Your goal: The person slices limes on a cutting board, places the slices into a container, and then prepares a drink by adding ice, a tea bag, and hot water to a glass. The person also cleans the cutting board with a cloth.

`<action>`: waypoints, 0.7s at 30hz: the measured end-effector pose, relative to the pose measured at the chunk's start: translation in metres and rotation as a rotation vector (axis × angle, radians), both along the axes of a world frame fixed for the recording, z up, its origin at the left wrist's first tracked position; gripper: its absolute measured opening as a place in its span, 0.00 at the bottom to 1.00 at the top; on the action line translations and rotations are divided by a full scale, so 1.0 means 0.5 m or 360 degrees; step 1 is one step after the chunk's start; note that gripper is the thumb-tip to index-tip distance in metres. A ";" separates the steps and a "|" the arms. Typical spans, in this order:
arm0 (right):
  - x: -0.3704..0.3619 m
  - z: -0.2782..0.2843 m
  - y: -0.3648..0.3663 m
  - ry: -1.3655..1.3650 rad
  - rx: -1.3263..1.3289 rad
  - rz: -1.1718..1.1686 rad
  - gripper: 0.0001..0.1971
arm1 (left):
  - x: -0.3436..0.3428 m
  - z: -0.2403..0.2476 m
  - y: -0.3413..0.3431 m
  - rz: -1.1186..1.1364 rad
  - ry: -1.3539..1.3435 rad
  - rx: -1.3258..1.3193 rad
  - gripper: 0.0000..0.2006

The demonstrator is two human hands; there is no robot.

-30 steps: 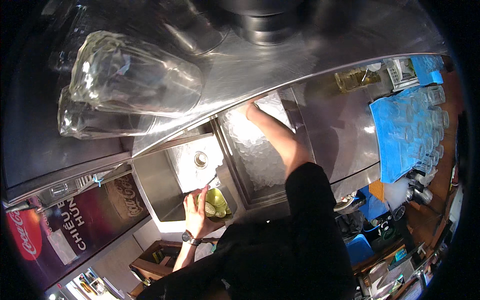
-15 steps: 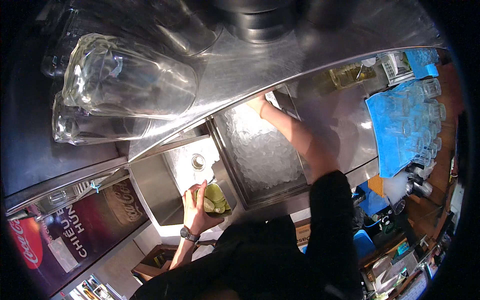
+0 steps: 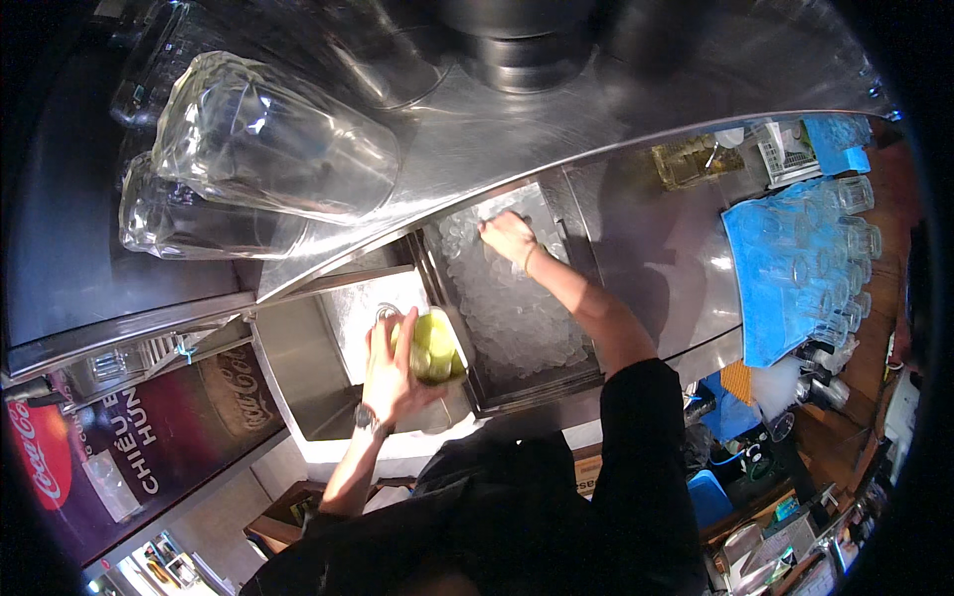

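My left hand (image 3: 390,377), with a dark watch at the wrist, is closed around the side of a small square container. Green lime slices (image 3: 437,343) fill the container (image 3: 462,360), which is over the right side of the steel sink (image 3: 298,358), beside the ice bin's edge. My right hand (image 3: 509,238) is over the far part of the ice bin (image 3: 485,405), its fingers curled in. What they hold, if anything, is too small to make out. Crushed ice (image 3: 517,308) lies in the bin below this hand.
A steel shelf (image 3: 556,119) crosses above the sink and bin, bearing large clear glasses (image 3: 278,139). Right of the bin, steel counter (image 3: 656,248) leads to a blue cloth (image 3: 760,328) under several upturned glasses (image 3: 825,268). A yellowish clear container (image 3: 686,167) stands at the back.
My right hand has come back from under the shelf's edge and is now in full view over the ice. My left hand has lifted the lime container slightly up and to the right.
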State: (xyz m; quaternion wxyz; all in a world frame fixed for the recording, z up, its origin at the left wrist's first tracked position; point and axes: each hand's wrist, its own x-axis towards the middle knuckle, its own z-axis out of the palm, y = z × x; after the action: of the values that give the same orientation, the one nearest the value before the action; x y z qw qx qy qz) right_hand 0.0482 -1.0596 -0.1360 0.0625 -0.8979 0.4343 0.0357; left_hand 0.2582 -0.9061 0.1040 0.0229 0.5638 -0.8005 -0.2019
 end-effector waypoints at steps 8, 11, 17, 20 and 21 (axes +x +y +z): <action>-0.119 0.190 0.233 -0.0346 -0.0207 -0.1331 0.16 | -0.181 -0.196 -0.311 -0.0055 -0.0099 -0.0127 0.58; -0.126 0.252 0.333 -0.0399 -0.0069 -0.1477 0.27 | -0.202 -0.309 -0.402 -0.0070 -0.0321 0.0077 0.56; -0.103 0.326 0.499 -0.0246 0.0271 -0.1275 0.31 | -0.144 -0.488 -0.454 -0.0064 -0.0392 0.0059 0.60; -0.045 0.229 0.551 -0.0161 0.0167 -0.1207 0.30 | -0.152 -0.500 -0.431 -0.0118 -0.0319 -0.0065 0.56; -0.036 0.202 0.540 -0.0232 0.0183 -0.1193 0.29 | -0.129 -0.520 -0.427 -0.0122 -0.0307 -0.0153 0.56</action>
State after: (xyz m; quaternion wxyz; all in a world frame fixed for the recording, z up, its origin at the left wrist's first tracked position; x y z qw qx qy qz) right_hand 0.0304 -0.7895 -0.0351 0.1521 -0.6720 0.7242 -0.0293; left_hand 0.1938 -1.1196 -0.1561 -0.0351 0.5479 -0.8287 -0.1089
